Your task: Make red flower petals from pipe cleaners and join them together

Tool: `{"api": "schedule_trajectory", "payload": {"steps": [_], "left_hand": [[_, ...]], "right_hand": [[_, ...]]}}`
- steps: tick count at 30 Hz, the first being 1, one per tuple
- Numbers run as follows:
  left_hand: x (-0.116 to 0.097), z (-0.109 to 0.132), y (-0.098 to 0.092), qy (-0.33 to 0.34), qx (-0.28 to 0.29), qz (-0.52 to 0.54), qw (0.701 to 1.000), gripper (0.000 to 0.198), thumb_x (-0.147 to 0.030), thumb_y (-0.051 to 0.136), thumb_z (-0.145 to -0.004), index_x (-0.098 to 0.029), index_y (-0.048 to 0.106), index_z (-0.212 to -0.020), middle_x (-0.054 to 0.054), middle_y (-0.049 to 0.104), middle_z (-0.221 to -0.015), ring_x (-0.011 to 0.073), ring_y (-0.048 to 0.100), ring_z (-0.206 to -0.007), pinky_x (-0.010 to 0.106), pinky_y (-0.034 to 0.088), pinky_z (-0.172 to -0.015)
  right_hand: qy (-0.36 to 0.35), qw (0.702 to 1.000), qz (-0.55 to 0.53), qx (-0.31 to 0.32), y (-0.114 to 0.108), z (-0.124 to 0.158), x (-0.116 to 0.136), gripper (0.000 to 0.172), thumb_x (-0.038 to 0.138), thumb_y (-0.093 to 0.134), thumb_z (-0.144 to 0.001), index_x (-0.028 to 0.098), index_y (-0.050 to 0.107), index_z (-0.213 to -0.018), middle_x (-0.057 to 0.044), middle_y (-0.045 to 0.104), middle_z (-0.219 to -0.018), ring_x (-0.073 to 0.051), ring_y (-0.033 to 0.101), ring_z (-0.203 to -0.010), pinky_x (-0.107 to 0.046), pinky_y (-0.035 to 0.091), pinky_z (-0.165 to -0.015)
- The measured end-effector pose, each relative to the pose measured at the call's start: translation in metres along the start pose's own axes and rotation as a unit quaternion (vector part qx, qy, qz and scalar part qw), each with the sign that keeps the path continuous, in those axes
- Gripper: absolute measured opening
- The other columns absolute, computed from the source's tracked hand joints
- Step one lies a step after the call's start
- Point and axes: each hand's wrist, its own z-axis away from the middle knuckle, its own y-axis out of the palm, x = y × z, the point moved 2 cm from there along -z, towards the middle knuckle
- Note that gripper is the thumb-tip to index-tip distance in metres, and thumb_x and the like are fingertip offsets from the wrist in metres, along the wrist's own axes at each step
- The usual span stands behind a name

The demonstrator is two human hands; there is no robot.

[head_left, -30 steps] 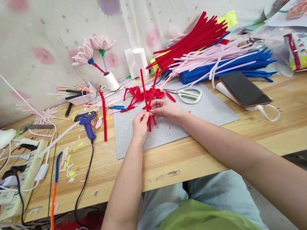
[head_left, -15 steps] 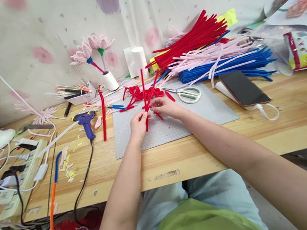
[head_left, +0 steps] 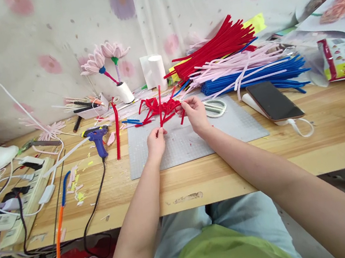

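My left hand (head_left: 156, 143) is closed in a pinch on a red pipe cleaner (head_left: 160, 106), which stands up from the fingertips above the grey cutting mat (head_left: 235, 124). To its right, my right hand (head_left: 195, 113) is also closed, with a short end of red pipe cleaner (head_left: 183, 117) showing below its fingers. Whether both hands hold the same piece I cannot tell. Behind them on the mat lies a heap of bent red pipe cleaner shapes (head_left: 151, 105). Scissors (head_left: 217, 107) with pale handles lie beyond my right hand, their blades hidden by it.
Bundles of red (head_left: 215, 48), pink and blue pipe cleaners (head_left: 250, 77) lie at the back right, near a phone (head_left: 274, 100). On the left are a blue glue gun (head_left: 97, 141), a power strip (head_left: 26, 199) and cables. Pink flowers (head_left: 103, 61) stand in a white holder.
My right hand has moved right, away from my left hand, and now covers the scissors' blades. The left hand has stayed nearly in place, still pinching red pipe cleaner.
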Motion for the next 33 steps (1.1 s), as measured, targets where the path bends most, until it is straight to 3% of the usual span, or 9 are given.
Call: {"api": "schedule_trajectory", "payload": {"steps": [5, 13, 20, 25, 27, 30, 33], "left_hand": [[-0.006, 0.007, 0.001, 0.094, 0.005, -0.093, 0.991, 0.017, -0.025, 0.053, -0.078, -0.02, 0.058, -0.062, 0.001, 0.062, -0.066, 0.015, 0.052, -0.064, 0.027, 0.037, -0.069], [-0.011, 0.01, 0.001, 0.057, 0.024, -0.182, 0.981, 0.021, -0.027, 0.043, -0.083, -0.02, 0.058, -0.07, 0.002, 0.063, -0.063, 0.0162, 0.054, -0.062, 0.027, 0.035, -0.064], [-0.013, 0.01, -0.001, 0.046, 0.02, -0.257, 0.965, 0.023, -0.028, 0.04, -0.083, -0.02, 0.057, -0.072, 0.003, 0.065, -0.067, 0.0169, 0.056, -0.069, 0.028, 0.037, -0.068], [-0.014, 0.012, 0.0, 0.07, 0.02, -0.252, 0.965, 0.023, -0.029, 0.039, -0.084, -0.02, 0.057, -0.072, 0.002, 0.065, -0.068, 0.0164, 0.057, -0.067, 0.027, 0.037, -0.066], [-0.014, 0.013, 0.002, 0.085, 0.035, -0.246, 0.965, 0.022, -0.028, 0.04, -0.084, -0.02, 0.057, -0.073, 0.002, 0.065, -0.067, 0.0159, 0.057, -0.066, 0.027, 0.037, -0.065], [-0.015, 0.014, 0.004, 0.118, 0.062, -0.23, 0.964, 0.022, -0.028, 0.04, -0.084, -0.019, 0.057, -0.074, 0.002, 0.066, -0.067, 0.0158, 0.058, -0.067, 0.027, 0.038, -0.067], [-0.014, 0.013, 0.003, 0.123, 0.048, -0.206, 0.97, 0.023, -0.029, 0.039, -0.085, -0.019, 0.058, -0.075, 0.003, 0.066, -0.069, 0.016, 0.059, -0.069, 0.027, 0.039, -0.068]], "right_hand": [[0.045, 0.998, -0.032, -0.009, 0.0, -0.003, -0.009, 0.022, 0.035, 0.053, -0.076, 0.022, 0.036, -0.077, 0.001, 0.061, -0.066, -0.012, 0.061, -0.061, -0.026, 0.05, -0.057], [0.052, 0.994, -0.093, -0.032, -0.003, -0.005, -0.008, 0.022, 0.033, 0.055, -0.077, 0.022, 0.036, -0.078, 0.003, 0.062, -0.065, -0.011, 0.062, -0.06, -0.023, 0.05, -0.054], [0.008, 0.995, -0.082, -0.047, -0.002, -0.004, -0.009, 0.015, 0.027, 0.051, -0.078, 0.022, 0.036, -0.076, 0.003, 0.062, -0.065, -0.012, 0.063, -0.061, -0.025, 0.051, -0.055], [0.056, 0.996, -0.043, -0.053, 0.0, -0.002, -0.017, 0.015, 0.027, 0.051, -0.079, 0.021, 0.037, -0.077, 0.003, 0.061, -0.064, -0.01, 0.06, -0.055, -0.023, 0.049, -0.052], [0.098, 0.994, -0.039, -0.027, 0.003, 0.001, -0.019, 0.015, 0.027, 0.051, -0.079, 0.02, 0.038, -0.076, 0.003, 0.061, -0.063, -0.009, 0.058, -0.051, -0.022, 0.048, -0.05], [0.155, 0.985, -0.031, 0.075, 0.007, 0.006, -0.02, 0.019, 0.029, 0.056, -0.076, 0.019, 0.041, -0.072, 0.003, 0.06, -0.06, -0.008, 0.054, -0.047, -0.02, 0.045, -0.047], [0.155, 0.974, -0.014, 0.164, 0.01, 0.011, -0.02, 0.024, 0.035, 0.061, -0.071, 0.019, 0.044, -0.072, 0.004, 0.058, -0.057, -0.007, 0.052, -0.047, -0.02, 0.043, -0.046]]}}
